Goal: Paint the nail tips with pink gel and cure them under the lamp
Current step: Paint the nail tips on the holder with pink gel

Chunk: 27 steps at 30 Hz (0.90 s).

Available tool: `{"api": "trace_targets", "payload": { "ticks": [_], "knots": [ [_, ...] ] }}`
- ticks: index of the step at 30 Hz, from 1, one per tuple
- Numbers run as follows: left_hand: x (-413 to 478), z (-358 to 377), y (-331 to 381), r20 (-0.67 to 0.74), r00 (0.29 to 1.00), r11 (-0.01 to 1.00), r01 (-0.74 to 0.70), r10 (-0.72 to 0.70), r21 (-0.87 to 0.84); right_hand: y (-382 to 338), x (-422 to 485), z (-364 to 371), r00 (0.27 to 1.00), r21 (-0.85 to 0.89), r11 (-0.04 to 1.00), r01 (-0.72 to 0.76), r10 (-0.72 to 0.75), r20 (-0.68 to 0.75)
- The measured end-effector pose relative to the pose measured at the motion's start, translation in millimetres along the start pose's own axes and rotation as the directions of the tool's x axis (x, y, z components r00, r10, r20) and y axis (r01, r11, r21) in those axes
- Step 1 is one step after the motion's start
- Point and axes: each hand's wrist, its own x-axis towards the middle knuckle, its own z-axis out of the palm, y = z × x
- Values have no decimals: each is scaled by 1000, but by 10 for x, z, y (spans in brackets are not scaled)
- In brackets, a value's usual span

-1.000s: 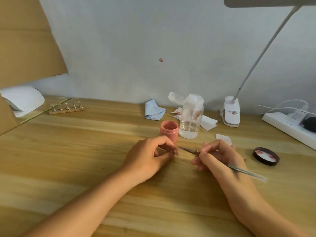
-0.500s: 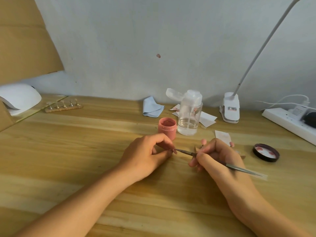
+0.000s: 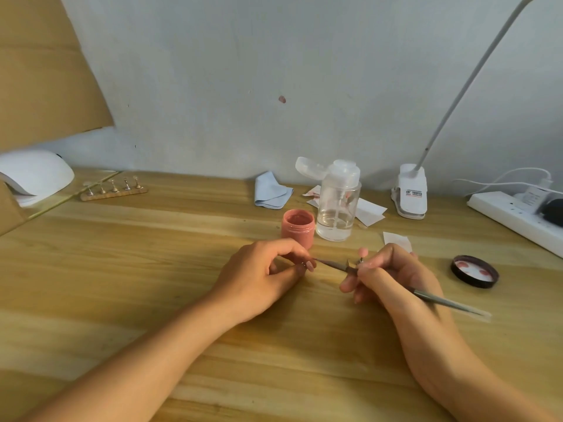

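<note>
My left hand (image 3: 262,275) rests on the wooden table (image 3: 152,269), thumb and forefinger pinching a small pinkish nail tip (image 3: 310,265). My right hand (image 3: 396,275) grips a thin metal-handled brush (image 3: 451,303). The brush tip touches the nail tip at my left fingertips. A small pink-topped stand (image 3: 362,254) pokes up above my right fingers. Just behind my left hand stands the open pink gel jar (image 3: 298,228). The white curing lamp (image 3: 33,178) sits at the far left, beside a wooden strip of nail stands (image 3: 114,190).
A clear pump bottle (image 3: 336,205) stands right of the jar. The jar's black lid (image 3: 474,271) lies at the right. Along the wall are a blue cloth (image 3: 272,191), paper wipes (image 3: 370,211), a clip desk lamp (image 3: 411,193) and a power strip (image 3: 518,217).
The brush tip has moved left onto my left fingertips. The pink-topped stand now shows above my right fingers. Both hands stay in place.
</note>
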Motion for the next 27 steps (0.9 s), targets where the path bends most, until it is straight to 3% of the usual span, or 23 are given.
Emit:
{"api": "trace_targets", "payload": {
  "ticks": [8,27],
  "knots": [
    [9,2,-9,-20,1000,996,-1,0,-84,-8,2,28,998,-38,999,23,-21,67],
    [24,11,-16,9,1000,992,-10,11,-129,0,-4,4,998,-81,996,36,-32,47]
  ]
}}
